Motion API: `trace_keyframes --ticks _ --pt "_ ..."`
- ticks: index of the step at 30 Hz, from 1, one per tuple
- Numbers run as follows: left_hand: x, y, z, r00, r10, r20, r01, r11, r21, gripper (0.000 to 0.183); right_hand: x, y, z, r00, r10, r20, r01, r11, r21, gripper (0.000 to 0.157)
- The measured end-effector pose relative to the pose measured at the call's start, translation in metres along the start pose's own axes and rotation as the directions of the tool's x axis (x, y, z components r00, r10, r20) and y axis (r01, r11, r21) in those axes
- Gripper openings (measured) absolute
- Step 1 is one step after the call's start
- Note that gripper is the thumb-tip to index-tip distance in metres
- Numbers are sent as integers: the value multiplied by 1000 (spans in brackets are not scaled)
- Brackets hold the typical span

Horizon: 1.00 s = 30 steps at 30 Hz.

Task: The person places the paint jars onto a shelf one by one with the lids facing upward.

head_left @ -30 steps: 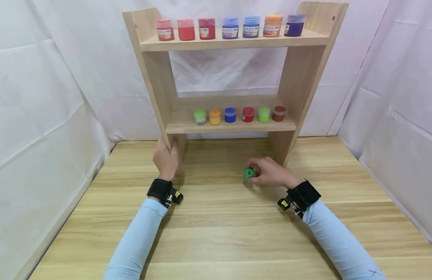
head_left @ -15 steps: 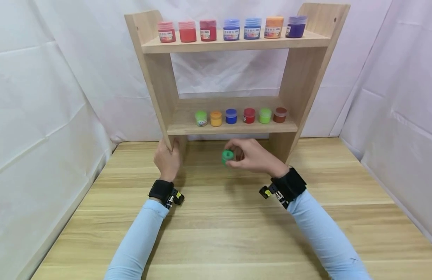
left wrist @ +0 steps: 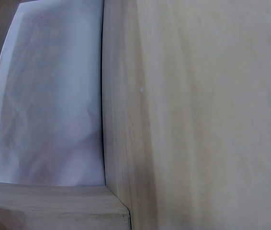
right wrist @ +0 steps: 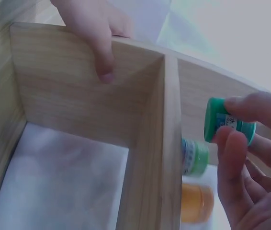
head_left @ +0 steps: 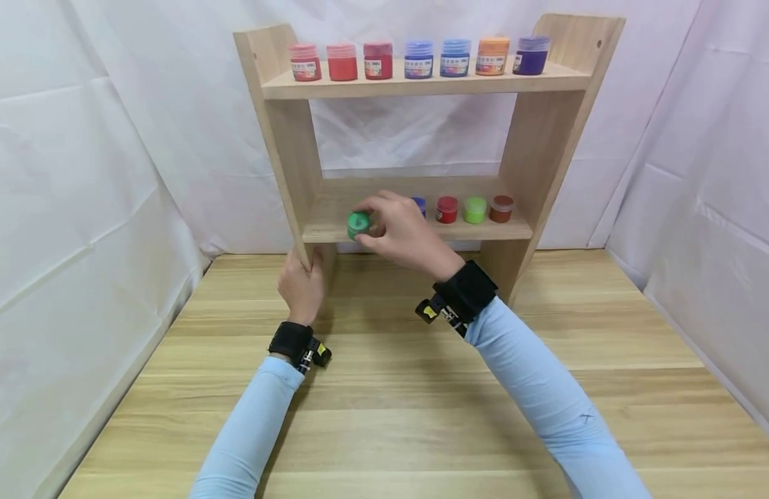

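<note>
My right hand [head_left: 403, 232] pinches a small green paint jar [head_left: 357, 224] between thumb and fingers, at the front edge of the lower shelf board [head_left: 334, 190], toward its left end. In the right wrist view the green jar shows a label and sits just past the board, beside a light green jar [right wrist: 195, 158] and an orange jar [right wrist: 196, 203]. The head view has those two hidden behind my right hand. Below the lower board, my left hand [head_left: 301, 284] grips the wooden rack's left side panel [head_left: 278, 138], its thumb [right wrist: 104, 62] on the inner face.
Farther right on the lower board stand a partly covered blue jar [head_left: 420, 204], a red jar [head_left: 447, 210], a light green jar and a brown jar [head_left: 501, 209]. Several bigger paint jars [head_left: 418, 59] line the upper board. White cloth [head_left: 98, 159] hangs around the wooden table [head_left: 384, 416].
My right hand has lifted the green jar from the tabletop and carried it up and left to the lower board. My left hand keeps its grip on the side panel.
</note>
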<state>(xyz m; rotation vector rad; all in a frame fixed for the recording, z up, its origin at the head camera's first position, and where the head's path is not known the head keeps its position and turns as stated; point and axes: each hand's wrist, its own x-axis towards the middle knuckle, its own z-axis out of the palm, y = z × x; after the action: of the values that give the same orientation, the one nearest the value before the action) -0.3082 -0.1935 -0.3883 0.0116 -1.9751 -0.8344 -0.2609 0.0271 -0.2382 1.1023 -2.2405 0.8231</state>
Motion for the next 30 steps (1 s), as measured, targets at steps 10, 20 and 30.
trace_keyframes --ticks 10,20,30 --pt "4 2 4 1000 6 -5 -6 1000 5 28 24 -7 17 1000 -11 24 16 981 -194 32" --pt "3 5 4 1000 8 -3 -8 1000 3 28 37 -13 21 992 108 65 -83 948 -308 26" --pt "2 9 4 1000 8 -8 -8 1000 -7 28 44 -14 32 990 140 -32 -141 907 -397 13"
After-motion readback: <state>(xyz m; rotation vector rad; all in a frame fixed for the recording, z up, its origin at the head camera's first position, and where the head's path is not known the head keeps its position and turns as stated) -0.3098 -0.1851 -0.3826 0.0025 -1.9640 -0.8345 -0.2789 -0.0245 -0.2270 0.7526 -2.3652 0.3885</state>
